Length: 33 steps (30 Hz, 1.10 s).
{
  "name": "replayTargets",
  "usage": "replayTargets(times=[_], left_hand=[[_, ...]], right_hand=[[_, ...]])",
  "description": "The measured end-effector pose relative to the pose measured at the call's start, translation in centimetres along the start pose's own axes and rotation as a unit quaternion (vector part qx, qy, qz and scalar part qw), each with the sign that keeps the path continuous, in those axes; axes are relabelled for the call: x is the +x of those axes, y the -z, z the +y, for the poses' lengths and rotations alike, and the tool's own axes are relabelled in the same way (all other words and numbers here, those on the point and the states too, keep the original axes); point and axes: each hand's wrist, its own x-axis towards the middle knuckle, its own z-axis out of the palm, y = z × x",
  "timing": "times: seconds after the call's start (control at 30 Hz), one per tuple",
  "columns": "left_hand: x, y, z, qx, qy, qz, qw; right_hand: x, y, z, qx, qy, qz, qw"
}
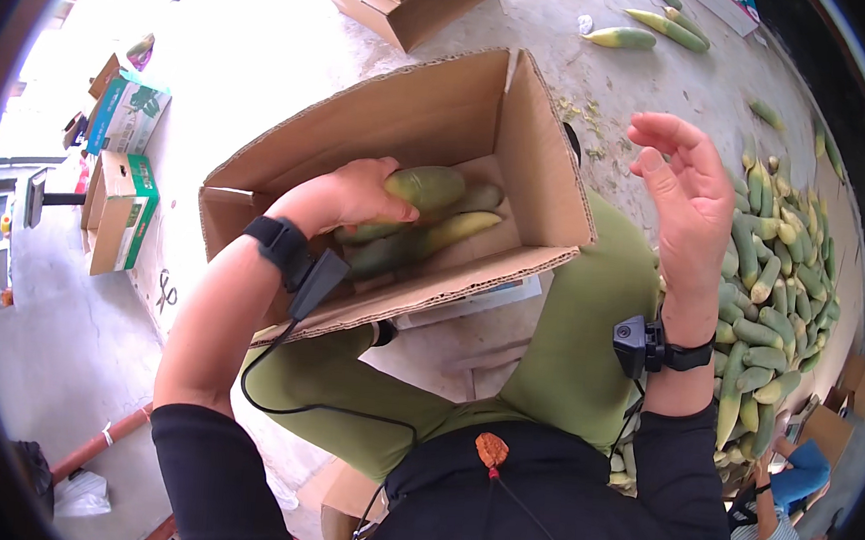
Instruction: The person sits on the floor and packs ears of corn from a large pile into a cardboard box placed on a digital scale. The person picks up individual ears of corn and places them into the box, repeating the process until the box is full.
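An open cardboard box (443, 113) rests tilted before me, with several green radishes on its bottom. My left hand (355, 193) reaches inside, its fingers round the end of a thick green radish (427, 187) that lies over the others. Beneath it, a radish with a pale yellow-green tip (465, 229) lies along the box floor. My right hand (683, 175) is raised to the right of the box, fingers apart and curved, holding nothing. Each wrist wears a black strap with a small camera and a cable.
A large heap of green radishes (769, 293) lies on the right; a few loose ones (622, 37) are on the floor beyond the box. Another open carton (413, 5) stands at the top, printed cartons (121, 210) at the left. A person (767, 534) sits at lower right.
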Motion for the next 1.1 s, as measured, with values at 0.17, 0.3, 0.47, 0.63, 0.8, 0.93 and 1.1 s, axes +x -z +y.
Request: replayTargets(times=[0.17,0.3,0.47,0.63,0.8,0.93,1.1], left_hand=[[3.6,-1.2,0.7,0.002,-0.078,0.054,0.996],[6.2,-1.3,-2.3,0.130,-0.189,0.163,0.960],[0.0,2.1,-0.9,0.013,-0.136,0.079,0.987],[-8.1,1.7,2.0,-0.071,-0.205,0.166,0.962],[-13.2,-3.0,3.0,-0.056,-0.202,0.232,0.950],[-13.2,-6.3,1.5,-0.041,-0.197,0.269,0.942],[-12.2,-9.3,1.6,-0.059,-0.229,0.345,0.908]], right_hand=[[-1.1,4.5,2.0,-0.062,-0.045,0.043,0.996],[-2.2,7.6,4.1,-0.094,-0.083,0.077,0.989],[-4.9,13.0,9.5,-0.193,-0.138,0.080,0.968],[-11.4,20.5,17.1,-0.367,-0.213,0.011,0.905],[-21.6,24.6,24.8,-0.446,-0.331,-0.048,0.830],[-31.1,24.6,27.7,-0.481,-0.448,-0.155,0.738],[-37.3,22.1,27.0,-0.440,-0.566,-0.232,0.658]])
